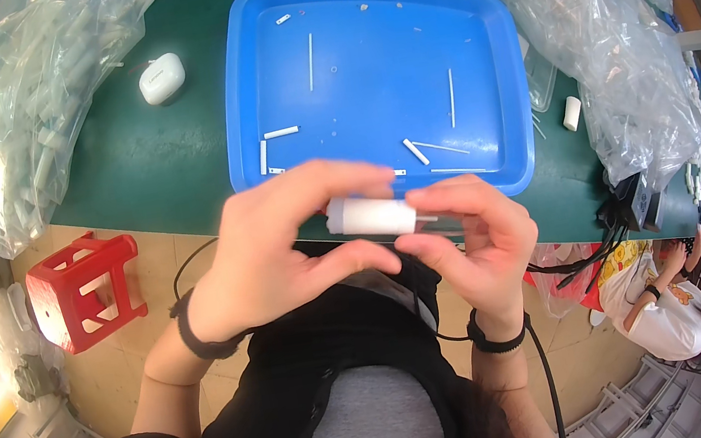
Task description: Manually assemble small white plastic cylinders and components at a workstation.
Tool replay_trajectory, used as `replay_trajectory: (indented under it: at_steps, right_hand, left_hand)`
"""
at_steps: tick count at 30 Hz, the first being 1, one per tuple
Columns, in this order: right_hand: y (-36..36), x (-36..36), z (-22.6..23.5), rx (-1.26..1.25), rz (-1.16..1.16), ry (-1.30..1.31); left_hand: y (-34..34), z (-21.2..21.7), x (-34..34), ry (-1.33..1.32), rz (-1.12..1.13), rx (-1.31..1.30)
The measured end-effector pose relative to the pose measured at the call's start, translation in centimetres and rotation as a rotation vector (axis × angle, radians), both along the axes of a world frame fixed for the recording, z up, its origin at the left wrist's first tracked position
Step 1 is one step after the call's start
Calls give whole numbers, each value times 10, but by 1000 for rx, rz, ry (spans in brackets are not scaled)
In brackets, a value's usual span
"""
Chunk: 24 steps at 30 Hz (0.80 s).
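Observation:
A white cylinder (368,216) with a greyish band at its left end lies level in front of my body, just off the near edge of the blue tray (238,100). My right hand (479,240) pinches its right end between thumb and fingers. A thin pale stub (428,219) shows by those fingertips. Around the left part of the cylinder my left hand (272,240) is spread, forefinger above and thumb below, apart from it. Its fingertips are slightly blurred. Inside the tray lie several short white tubes (416,152) and thin white rods (311,62).
Clear plastic bags with white parts (59,90) bulge at the left; more plastic bags (585,30) lie right. A white case (162,78) and a white cylinder (571,113) sit on the green table (144,168). A red stool (85,290) stands left. Another person (668,312) sits at right.

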State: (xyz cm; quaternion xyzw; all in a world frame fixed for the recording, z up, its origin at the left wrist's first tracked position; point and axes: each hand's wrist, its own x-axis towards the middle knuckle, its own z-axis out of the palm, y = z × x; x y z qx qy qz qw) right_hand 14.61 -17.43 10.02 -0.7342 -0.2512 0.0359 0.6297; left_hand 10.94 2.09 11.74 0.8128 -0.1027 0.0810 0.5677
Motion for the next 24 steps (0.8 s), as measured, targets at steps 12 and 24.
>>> replay_trajectory:
  at_steps: [12, 24]
  right_hand:
    - [0, -14, 8, 108, 18, 261]
    - [9, -37, 6, -25, -100, 63]
  left_hand:
    - [8, -10, -7, 101, -47, -229]
    - [13, -17, -13, -50, -87, -197]
